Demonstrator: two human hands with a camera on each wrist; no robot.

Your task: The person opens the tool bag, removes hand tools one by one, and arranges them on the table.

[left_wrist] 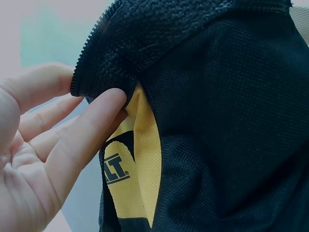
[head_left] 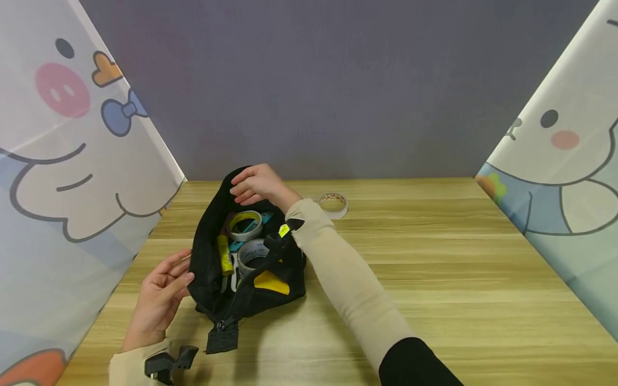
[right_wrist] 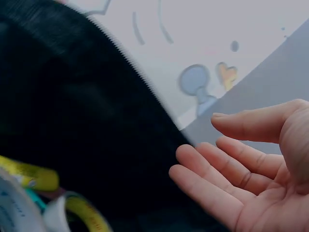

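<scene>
A black zip-up tool bag (head_left: 205,268) stands with its mouth spread, and its side shows yellow fabric (left_wrist: 145,164) in the left wrist view. My left hand (head_left: 161,297) pinches the bag's zippered edge between thumb and fingers. At the far end of the mouth, my right hand (head_left: 260,185) hovers with fingers loosely extended and nothing held. Inside lie a tape roll with a yellow core (head_left: 246,236), a grey tape roll (head_left: 243,260), a yellow tube (head_left: 224,254) and a turquoise tool partly hidden by the rolls.
Another tape roll (head_left: 336,213) lies on the wooden table (head_left: 434,268), right of the bag near the back. A grey panel (head_left: 328,91) rises behind. Cartoon-printed sheets (head_left: 77,161) flank both sides. A strap end (head_left: 222,339) hangs at the bag's near corner.
</scene>
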